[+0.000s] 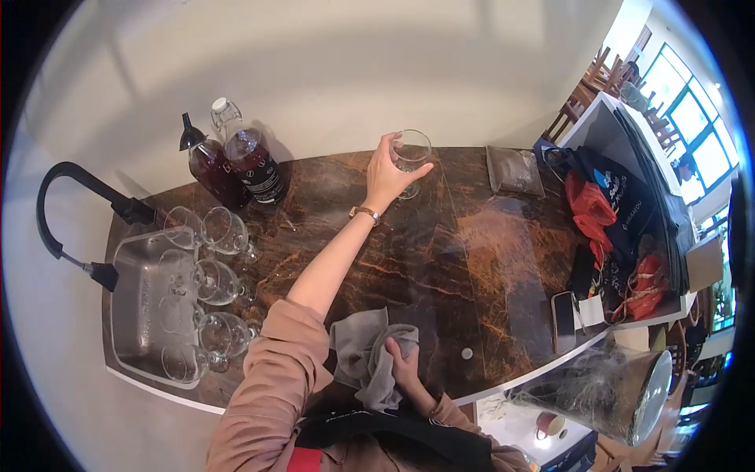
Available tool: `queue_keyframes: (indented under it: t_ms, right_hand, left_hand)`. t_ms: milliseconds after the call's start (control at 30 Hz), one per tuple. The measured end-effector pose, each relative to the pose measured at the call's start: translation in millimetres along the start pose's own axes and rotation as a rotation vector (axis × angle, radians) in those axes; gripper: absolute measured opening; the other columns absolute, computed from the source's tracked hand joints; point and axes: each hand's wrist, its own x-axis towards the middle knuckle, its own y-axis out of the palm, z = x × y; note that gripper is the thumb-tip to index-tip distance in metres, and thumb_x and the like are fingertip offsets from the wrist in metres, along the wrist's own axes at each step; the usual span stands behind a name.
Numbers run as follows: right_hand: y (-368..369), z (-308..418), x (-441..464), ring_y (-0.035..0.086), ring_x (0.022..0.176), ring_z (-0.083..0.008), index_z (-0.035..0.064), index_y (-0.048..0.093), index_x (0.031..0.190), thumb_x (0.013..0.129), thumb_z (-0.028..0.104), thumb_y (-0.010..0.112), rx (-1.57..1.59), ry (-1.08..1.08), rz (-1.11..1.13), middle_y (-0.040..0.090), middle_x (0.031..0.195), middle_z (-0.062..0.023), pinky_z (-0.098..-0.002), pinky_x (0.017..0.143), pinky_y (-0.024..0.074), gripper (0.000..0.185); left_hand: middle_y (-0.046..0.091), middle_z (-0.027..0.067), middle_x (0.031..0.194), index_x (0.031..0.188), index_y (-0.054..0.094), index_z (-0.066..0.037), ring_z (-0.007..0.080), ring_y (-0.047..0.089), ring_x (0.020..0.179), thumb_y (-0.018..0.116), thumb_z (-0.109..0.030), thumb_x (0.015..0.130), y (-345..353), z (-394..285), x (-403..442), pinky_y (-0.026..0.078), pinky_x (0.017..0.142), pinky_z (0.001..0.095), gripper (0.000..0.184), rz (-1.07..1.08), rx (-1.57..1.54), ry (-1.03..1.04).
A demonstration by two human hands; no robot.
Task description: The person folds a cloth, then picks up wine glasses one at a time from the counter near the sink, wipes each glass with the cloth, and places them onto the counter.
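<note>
My left hand, with a watch at the wrist, reaches to the back of the dark marbled counter. Its fingers and thumb are closed around the bowl of a clear stemmed glass. The glass is upright, its foot at the counter top; whether it bears its full weight there I cannot tell. Close to my body, my right hand grips a crumpled grey cloth, whose folds hide some of the fingers. Several more stemmed glasses lie or lean in rows along the sink edge at left.
At left are a metal sink and a black faucet. Two dark bottles stand near the wall. A flat packet lies at back right, by an open box of bags. A phone sits near the front edge.
</note>
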Motion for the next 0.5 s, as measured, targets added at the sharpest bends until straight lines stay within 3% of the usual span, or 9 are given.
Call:
queue_keyframes:
  t_ms: [333, 500]
  right_hand:
    - [0.9, -0.9, -3.1, 0.055, 0.067, -0.0144, -0.0013, 0.058, 0.081, 0.078, 0.019, 0.062, 0.0, 0.074, -0.022, 0.06, 0.075, -0.0071, -0.0278, 0.063, 0.0438, 0.021]
    - [-4.8, -14.1, -6.0, 0.054, 0.076, -0.0144, -0.0013, 0.056, 0.087, 0.077, 0.019, 0.063, -0.033, 0.082, -0.039, 0.058, 0.083, -0.0076, -0.0279, 0.07, 0.0425, 0.023]
  left_hand:
    - [0.057, 0.0102, 0.097, 0.111, 0.04, -0.007, 0.0186, 0.055, 0.078, 0.075, -0.047, 0.055, 13.1, 18.5, 10.1, 0.046, 0.069, 0.0311, 0.077, 0.038, 0.062, -0.071]
    - [0.056, 0.0098, 0.095, 0.112, 0.041, -0.007, 0.0198, 0.056, 0.082, 0.075, -0.048, 0.054, 10.5, 16.0, 9.2, 0.046, 0.071, 0.0313, 0.08, 0.029, 0.012, -0.074]
